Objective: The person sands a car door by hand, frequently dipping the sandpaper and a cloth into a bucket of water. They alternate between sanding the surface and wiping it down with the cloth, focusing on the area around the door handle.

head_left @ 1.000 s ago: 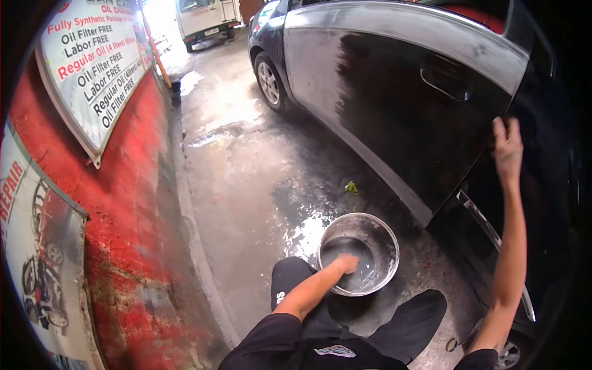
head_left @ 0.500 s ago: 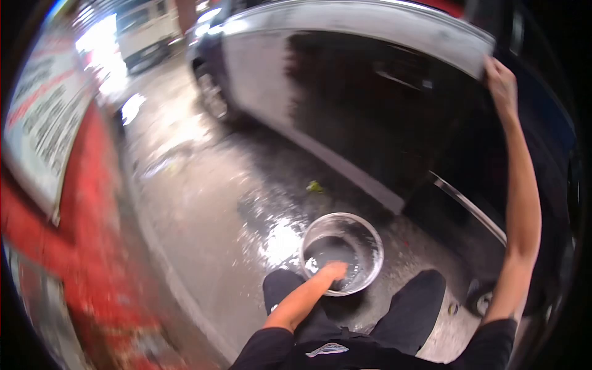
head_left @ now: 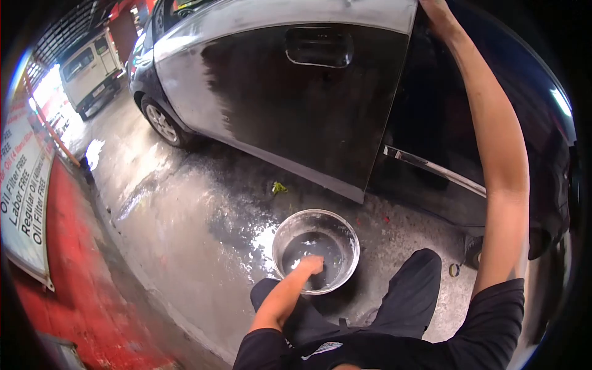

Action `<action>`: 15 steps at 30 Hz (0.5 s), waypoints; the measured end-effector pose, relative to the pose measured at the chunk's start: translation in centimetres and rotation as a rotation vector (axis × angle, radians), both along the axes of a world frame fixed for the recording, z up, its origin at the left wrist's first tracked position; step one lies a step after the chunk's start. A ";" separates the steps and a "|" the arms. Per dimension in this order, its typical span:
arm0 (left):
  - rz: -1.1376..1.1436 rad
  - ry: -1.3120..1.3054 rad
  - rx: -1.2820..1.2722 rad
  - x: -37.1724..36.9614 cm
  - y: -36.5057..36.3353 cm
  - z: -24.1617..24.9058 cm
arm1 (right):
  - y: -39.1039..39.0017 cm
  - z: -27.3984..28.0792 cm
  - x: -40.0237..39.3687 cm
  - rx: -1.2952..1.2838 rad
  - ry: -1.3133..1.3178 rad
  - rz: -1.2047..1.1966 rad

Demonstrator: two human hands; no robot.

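Grey water [head_left: 333, 248] lay in a round, pale-rimmed basin [head_left: 348, 246] on the wet concrete floor [head_left: 185, 246] in the head view. The bare left hand [head_left: 312, 265] was down inside it, fingers seemingly curled, though whether they held anything I could not tell. The bare right hand [head_left: 436, 13] was near the upper edge of a black-and-grey car door [head_left: 302, 117], its fingers cut off by the frame, their state unclear.

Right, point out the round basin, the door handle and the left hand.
Round basin [head_left: 317, 221]: head view, on the far inner wall.
Door handle [head_left: 319, 47]: head view, on its middle.
Left hand [head_left: 312, 265]: head view, on the middle of the hand.
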State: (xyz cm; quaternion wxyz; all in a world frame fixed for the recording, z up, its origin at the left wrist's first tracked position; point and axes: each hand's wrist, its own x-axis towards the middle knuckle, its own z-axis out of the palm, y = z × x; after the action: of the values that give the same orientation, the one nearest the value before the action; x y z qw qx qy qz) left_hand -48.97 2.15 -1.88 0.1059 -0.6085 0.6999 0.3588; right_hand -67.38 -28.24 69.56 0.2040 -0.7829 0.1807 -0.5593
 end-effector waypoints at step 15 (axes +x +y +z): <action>0.460 0.456 0.072 1.4 -2.0 -2.4 | -7.1 0.1 0.1 -1.078 0.173 -0.513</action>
State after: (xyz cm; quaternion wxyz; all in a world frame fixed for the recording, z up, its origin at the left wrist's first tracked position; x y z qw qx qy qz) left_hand -47.59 0.15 -4.28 -0.1162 -0.6504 0.5365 0.5250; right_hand -67.27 -35.34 69.67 -0.3785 -0.7500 0.0710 -0.5378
